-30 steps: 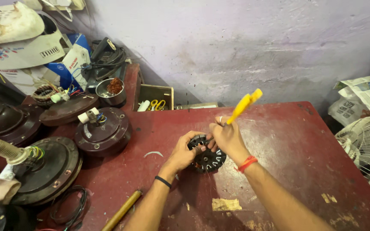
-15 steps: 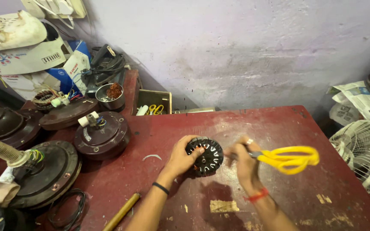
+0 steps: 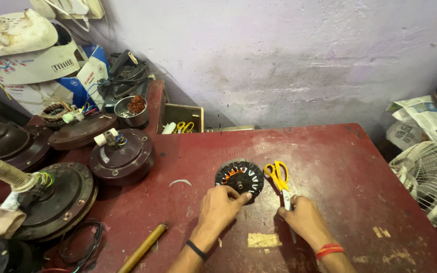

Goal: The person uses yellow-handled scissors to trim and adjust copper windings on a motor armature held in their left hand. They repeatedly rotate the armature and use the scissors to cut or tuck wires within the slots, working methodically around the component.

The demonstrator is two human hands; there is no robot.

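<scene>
A: Two hands on the red tabletop (image 3: 330, 151). Left hand (image 3: 222, 205) rests loosely curled on the near edge of the round motor core (image 3: 239, 177), fingertips touching it, not closed round it. Core lies flat, mid-tabletop.

B: And the right hand (image 3: 303, 218)?

A: Pinched round the blade end of the yellow-handled scissors (image 3: 279, 179). Handles point away from the person, just beside the core on its right. Scissors appear to lie down on the surface.

B: Change against the earlier frames?

A: A second ago both hands held the core up together, scissors raised above them. Half a second ago the scissors swung out to the right, still in the air. Now they are lowered beside the core, and the core has left the right hand's reach.

B: Reading?

A: Judged: the cutting pass has paused; the scissors are being set aside or re-gripped.

B: Surroundings?

A: Unchanged. Brown fan motor housing (image 3: 122, 156) far left, wooden stick (image 3: 142, 247) near edge, a tape scrap (image 3: 263, 239) between the forearms.
</scene>
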